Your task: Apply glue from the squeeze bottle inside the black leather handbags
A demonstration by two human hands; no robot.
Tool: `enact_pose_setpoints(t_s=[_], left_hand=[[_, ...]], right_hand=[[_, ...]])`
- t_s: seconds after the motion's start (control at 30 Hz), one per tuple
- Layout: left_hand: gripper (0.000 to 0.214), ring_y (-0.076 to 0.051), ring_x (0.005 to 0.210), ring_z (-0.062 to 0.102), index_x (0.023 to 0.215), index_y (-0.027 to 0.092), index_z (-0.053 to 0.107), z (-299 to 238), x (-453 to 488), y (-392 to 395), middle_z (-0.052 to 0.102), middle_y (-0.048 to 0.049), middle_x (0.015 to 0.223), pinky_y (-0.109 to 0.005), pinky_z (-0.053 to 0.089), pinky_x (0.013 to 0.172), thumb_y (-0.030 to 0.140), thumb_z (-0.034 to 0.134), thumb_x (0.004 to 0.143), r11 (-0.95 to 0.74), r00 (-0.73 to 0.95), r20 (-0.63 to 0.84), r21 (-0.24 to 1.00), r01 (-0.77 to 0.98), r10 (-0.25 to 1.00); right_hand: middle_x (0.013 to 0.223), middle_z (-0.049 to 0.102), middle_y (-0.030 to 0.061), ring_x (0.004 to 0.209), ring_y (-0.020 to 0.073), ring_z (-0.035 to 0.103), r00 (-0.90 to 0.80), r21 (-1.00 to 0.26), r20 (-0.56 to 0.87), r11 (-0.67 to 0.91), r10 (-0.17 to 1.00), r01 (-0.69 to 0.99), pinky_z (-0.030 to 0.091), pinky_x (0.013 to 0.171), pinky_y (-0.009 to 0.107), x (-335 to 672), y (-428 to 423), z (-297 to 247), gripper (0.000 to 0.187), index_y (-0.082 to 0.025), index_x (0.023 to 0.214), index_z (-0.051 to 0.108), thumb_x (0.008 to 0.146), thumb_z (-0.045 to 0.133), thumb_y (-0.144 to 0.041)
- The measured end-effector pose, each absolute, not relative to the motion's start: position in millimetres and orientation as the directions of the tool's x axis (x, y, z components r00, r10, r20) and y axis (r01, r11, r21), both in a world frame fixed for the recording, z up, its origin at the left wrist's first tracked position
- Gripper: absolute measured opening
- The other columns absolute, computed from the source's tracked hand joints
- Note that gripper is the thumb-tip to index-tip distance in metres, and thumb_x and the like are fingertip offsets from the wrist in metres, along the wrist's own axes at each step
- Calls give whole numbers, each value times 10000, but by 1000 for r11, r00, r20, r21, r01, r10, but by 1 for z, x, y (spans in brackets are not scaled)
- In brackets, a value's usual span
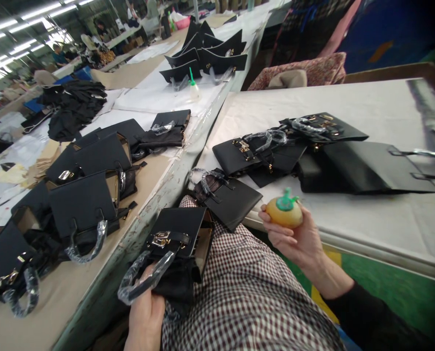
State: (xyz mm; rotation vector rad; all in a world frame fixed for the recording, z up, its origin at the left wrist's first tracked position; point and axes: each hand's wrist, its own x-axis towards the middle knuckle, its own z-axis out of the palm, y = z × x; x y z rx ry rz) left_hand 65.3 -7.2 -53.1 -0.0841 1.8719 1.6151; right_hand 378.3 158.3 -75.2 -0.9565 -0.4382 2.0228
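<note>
My left hand (147, 307) grips a black handbag (179, 222) from below, its fingers partly hidden behind the wrapped handle. The bag leans on my checked apron (250, 287); it has a gold clasp, a tan lining at its open side and a clear-wrapped handle. Over the right table's edge, my right hand (305, 241) is closed round a yellowish squeeze bottle (284, 214) with a green cap. A flat black bag piece (235, 200) with a wrapped handle lies between my lap and the right table.
Several black handbags (84, 200) stand on the left table (74, 292). More black bags (334, 163) lie on the white right table (371, 219). Farther back are a green-tipped bottle (194, 90), stacked black panels (203, 53) and black cloth (73, 105). People work in the distance.
</note>
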Motion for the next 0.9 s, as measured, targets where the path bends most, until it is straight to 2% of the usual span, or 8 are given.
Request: enact_pose_setpoints(t_s=[0.1,0.2,0.3,0.43,0.6,0.77,0.9], left_hand=[[259,-364,1253,713,1072,218,789,-54,64,-6,823,-104,994,-494,558,1129,176,665,849,225,-749,-585,811,-541,310],[183,-352,1289,692,1021,230,785,-53,63,-5,821,-87,966,-506,505,1178,215,677,874,218,-735,-600,800,-559,316],[205,-347,1298,686,1034,230,778,-47,65,-7,821,-79,1004,-504,493,1190,189,670,865,226,-737,-577,817,-531,351],[260,-355,1310,679,1049,213,788,-37,69,-8,818,-89,1068,-444,534,1161,131,678,828,278,-720,-587,809,-517,369],[242,-304,1229,725,1065,189,776,-42,70,-1,815,-85,1056,-448,540,1151,123,716,840,178,-778,-561,828,-532,283],[194,-264,1145,758,1035,179,775,-48,68,2,816,-61,978,-443,551,1141,91,710,875,114,-763,-585,808,-579,275],[159,-278,1163,751,969,190,787,-48,68,1,818,-51,948,-450,541,1152,91,726,861,108,-762,-582,809,-578,284]], right_hand=[[837,672,60,500,134,355,-260,-670,-500,-560,826,-487,234,381,257,375,159,-78,374,-262,981,690,885,677,-624],[779,649,30,543,155,457,-200,-773,-483,-523,852,-359,326,421,268,368,154,-82,326,-250,969,693,851,781,-541],[740,611,7,555,143,467,-209,-865,-413,-453,887,-215,345,438,256,361,149,-83,367,-218,976,701,844,814,-541],[668,557,-40,524,126,447,-202,-938,-329,-344,922,-41,363,458,252,357,147,-78,400,-216,1031,686,837,840,-530],[754,598,-14,575,138,483,-287,-935,-305,-342,908,-88,385,462,252,354,144,-74,359,-223,1051,691,901,769,-540],[835,628,5,665,169,531,-334,-941,-309,-337,890,-25,437,479,253,347,142,-64,439,-239,1142,686,851,810,-544],[922,674,25,750,197,581,-388,-944,-301,-329,871,-5,478,536,265,346,144,-60,469,-247,1183,686,837,828,-530]])
